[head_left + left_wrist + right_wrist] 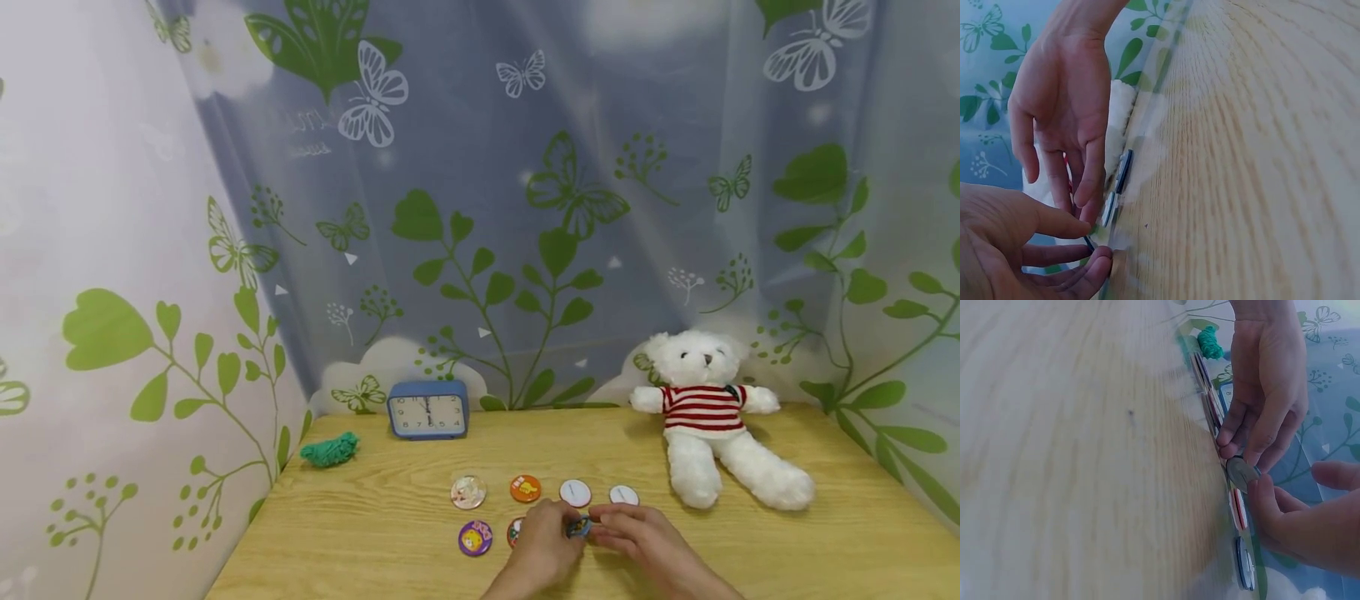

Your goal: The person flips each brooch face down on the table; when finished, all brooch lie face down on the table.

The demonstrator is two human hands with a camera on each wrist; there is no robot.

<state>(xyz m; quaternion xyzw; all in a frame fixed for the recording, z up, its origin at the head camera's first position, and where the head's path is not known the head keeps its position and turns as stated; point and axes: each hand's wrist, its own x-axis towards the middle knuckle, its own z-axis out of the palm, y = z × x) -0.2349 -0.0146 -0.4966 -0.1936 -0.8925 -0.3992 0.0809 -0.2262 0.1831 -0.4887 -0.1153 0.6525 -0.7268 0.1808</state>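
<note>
Above the front row of badges, both hands meet at one round badge point(578, 526) with a dark blue printed face. My left hand point(543, 542) pinches it between thumb and fingers. On the opposite side, my right hand point(645, 542) has its fingertips on the badge's edge. The right wrist view shows the badge's grey back point(1242, 473), tilted up between the fingertips. Just left, a red-rimmed badge point(513, 532) is partly hidden behind my left hand. A purple badge point(475, 538) lies further left.
Behind the hands lie a pale picture badge point(468, 492), an orange badge point(525, 488) and two white badges point(575, 492), point(624, 496). A blue clock point(428, 410) and a green yarn bundle point(331, 450) stand back left; a white teddy bear point(705, 417) sits at right.
</note>
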